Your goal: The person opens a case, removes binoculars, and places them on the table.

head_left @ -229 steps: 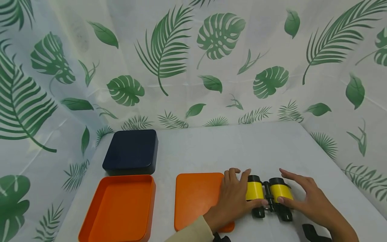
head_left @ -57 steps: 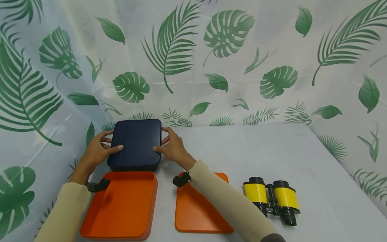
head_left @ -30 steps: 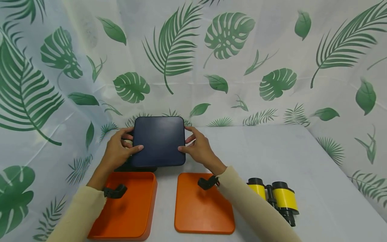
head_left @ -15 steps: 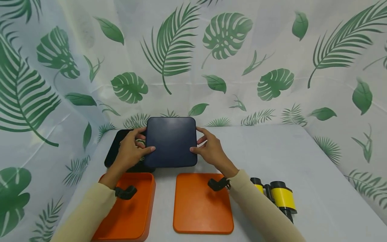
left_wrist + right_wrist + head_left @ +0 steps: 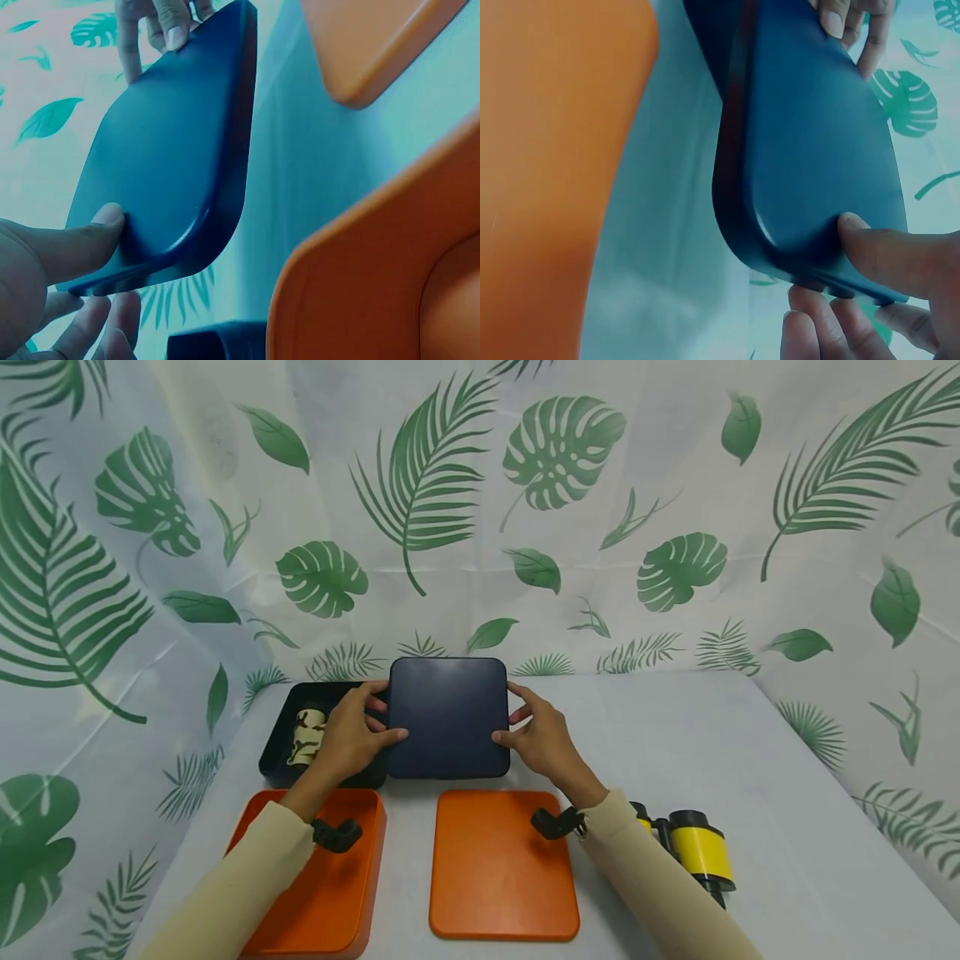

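The navy lid (image 5: 448, 718) is shifting rightward off the dark box (image 5: 280, 727), tilting just beside it above the desk (image 5: 645, 727), the left hand (image 5: 352, 735) and right hand (image 5: 546, 739) holding opposite edges in a pinching grip, leaving a camouflage-patterned object (image 5: 306, 739) showing inside.

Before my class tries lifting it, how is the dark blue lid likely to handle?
The dark blue lid is probably stiff: it shows no sag between the left hand and right hand. Its smooth, sheeny top may be slightly slippery. Set down and pushed, it would likely slide rather than roll, being broad and flat.
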A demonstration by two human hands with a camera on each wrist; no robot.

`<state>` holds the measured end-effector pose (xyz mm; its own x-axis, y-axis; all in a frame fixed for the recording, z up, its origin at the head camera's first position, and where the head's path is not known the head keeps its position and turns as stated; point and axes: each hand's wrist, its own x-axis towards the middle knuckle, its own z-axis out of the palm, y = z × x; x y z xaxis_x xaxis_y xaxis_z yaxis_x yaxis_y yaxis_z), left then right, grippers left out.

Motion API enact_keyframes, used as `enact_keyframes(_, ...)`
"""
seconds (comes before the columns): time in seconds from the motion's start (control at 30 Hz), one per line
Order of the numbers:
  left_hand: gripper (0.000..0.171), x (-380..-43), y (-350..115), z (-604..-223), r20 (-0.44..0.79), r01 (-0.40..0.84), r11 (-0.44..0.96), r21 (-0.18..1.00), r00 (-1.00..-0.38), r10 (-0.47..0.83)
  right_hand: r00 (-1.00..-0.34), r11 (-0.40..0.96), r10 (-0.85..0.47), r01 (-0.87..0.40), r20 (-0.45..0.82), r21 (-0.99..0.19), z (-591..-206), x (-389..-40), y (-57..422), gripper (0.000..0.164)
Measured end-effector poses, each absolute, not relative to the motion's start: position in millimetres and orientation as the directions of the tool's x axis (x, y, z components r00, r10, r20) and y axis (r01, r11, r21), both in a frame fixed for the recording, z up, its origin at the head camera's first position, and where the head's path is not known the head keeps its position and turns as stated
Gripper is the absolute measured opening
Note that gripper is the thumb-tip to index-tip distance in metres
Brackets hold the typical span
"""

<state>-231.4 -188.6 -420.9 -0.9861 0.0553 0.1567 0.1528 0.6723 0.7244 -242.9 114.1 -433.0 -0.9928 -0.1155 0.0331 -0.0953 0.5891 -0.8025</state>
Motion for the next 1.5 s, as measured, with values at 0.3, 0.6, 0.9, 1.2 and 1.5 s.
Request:
enact_keyframes(0.3, 0.082, -237, -169, -424, 0.138, 0.152, 0.702, 0.696, -0.987, 0.078, -0.997, 0.631, -0.070, -0.063, 0.024, -0.773, -439, -242, 125, 0.091)
enact_keyframes(0.6, 0.082, -241, -155, -429, 0.148, 0.160, 0.730, 0.664, -0.986, 0.081, -0.999, 0.655, -0.041, -0.039, 0.016, -0.755, -443, -242, 131, 0.090)
enact_keyframes(0.9, 0.083, -245, -146, -432, 0.116, 0.126, 0.762, 0.635, -0.991, 0.067, -1.000, 0.678, -0.007, -0.012, 0.010, -0.735, -447, -244, 136, 0.090)
enact_keyframes(1.2, 0.083, -251, -139, -439, 0.087, 0.114, 0.769, 0.629, -0.993, 0.076, -1.000, 0.695, 0.013, 0.006, 0.005, -0.719, -450, -246, 140, 0.090)
enact_keyframes(1.5, 0.083, -256, -133, -445, 0.083, 0.112, 0.788, 0.605, -0.994, 0.078, -1.000, 0.716, 0.012, 0.007, 0.003, -0.698, -456, -248, 144, 0.089)
